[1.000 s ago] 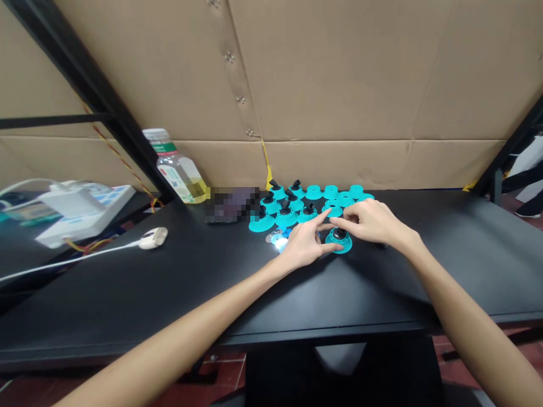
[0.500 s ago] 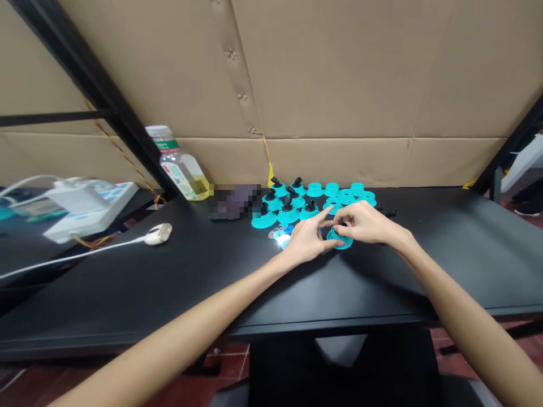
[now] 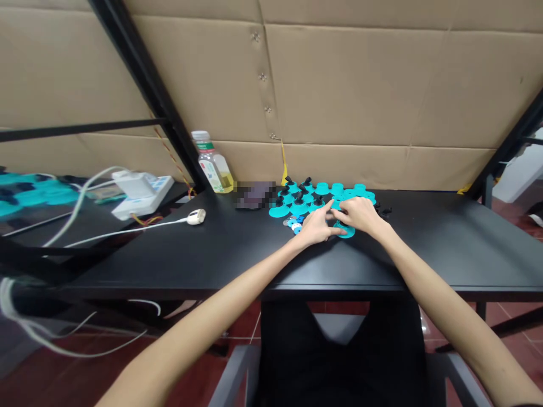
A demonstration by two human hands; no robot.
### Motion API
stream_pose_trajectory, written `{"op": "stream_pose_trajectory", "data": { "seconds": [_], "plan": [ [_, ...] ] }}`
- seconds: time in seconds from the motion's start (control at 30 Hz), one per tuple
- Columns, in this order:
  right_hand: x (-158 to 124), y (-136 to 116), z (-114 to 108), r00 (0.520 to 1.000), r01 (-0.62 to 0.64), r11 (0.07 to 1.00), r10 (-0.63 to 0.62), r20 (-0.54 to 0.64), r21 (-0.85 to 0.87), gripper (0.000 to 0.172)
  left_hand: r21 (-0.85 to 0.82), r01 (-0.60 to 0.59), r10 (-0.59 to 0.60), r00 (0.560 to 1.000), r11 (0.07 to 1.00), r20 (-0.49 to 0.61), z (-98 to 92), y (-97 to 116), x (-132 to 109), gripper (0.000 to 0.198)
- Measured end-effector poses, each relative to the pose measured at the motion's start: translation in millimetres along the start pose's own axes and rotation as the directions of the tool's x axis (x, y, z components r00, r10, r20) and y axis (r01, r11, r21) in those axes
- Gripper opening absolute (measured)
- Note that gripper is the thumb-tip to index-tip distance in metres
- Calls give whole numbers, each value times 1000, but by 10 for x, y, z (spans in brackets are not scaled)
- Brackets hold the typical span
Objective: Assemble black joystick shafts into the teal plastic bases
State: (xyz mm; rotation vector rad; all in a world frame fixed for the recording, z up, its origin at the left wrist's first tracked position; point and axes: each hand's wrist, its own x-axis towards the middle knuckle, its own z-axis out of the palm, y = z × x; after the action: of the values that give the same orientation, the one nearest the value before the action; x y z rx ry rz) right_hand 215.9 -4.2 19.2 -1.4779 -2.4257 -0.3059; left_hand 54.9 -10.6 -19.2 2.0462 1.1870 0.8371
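A teal flared round piece [image 3: 345, 232] stands on the black table between my two hands. My left hand [image 3: 316, 227] holds it from the left, with the thumb against its near side. Over its top, the fingers of my right hand [image 3: 360, 215] are bent and pressed together; whatever they pinch is hidden. Just left of my left hand lie small blue, white and clear discs [image 3: 293, 224]. Behind my hands stand several teal pieces with black angled stems [image 3: 299, 207], and to their right several teal pieces without stems [image 3: 337, 189]. Small black parts [image 3: 386, 211] lie beyond my right hand.
A bottle of yellow liquid [image 3: 215, 168] stands at the back left beside a blurred dark object [image 3: 255, 196]. A white cable with a plug [image 3: 195, 217] lies on the left. A power strip [image 3: 144, 195] sits farther left. A cardboard wall [image 3: 360, 85] closes the back.
The camera view has shifted, so the table's left side and the chair show more. My right fingers have moved slightly over the teal piece; my left hand still holds it.
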Motion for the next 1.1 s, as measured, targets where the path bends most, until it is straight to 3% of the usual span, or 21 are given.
{"op": "stream_pose_trajectory", "data": {
  "seconds": [0.2,0.37,0.43,0.57,0.67,0.8,0.93,1.0,1.1],
  "plan": [
    [-1,-21,20,989,-144,987,145,11,-65,54,-24,-13,13,1000,1000,-13,39,-1,-14,108],
    [-62,48,-19,991,-134,990,133,12,36,65,-62,-29,29,999,998,-14,61,-52,-24,111],
    [-85,101,-38,993,-120,985,120,11,126,58,-69,-27,26,1000,997,-17,68,-80,-17,111],
    [-81,177,-31,1000,-26,934,30,-6,355,26,-80,-41,40,999,996,-4,67,-105,-2,110],
    [-56,184,0,999,38,886,-42,-2,462,18,-55,-32,32,999,998,5,57,-91,1,111],
    [-66,185,-14,998,39,816,-55,11,577,23,-30,-29,30,1000,999,4,45,-63,-1,111],
    [-116,209,-85,986,-93,739,-26,166,667,36,-59,-16,16,1000,998,8,44,-57,-8,111],
    [-129,216,-105,982,-118,754,-6,187,646,42,-54,-11,11,1000,998,5,47,-65,-10,110],
    [-120,209,-85,995,-58,855,7,100,515,46,-42,-12,12,1000,999,-8,49,-80,-6,109]
  ]
}}
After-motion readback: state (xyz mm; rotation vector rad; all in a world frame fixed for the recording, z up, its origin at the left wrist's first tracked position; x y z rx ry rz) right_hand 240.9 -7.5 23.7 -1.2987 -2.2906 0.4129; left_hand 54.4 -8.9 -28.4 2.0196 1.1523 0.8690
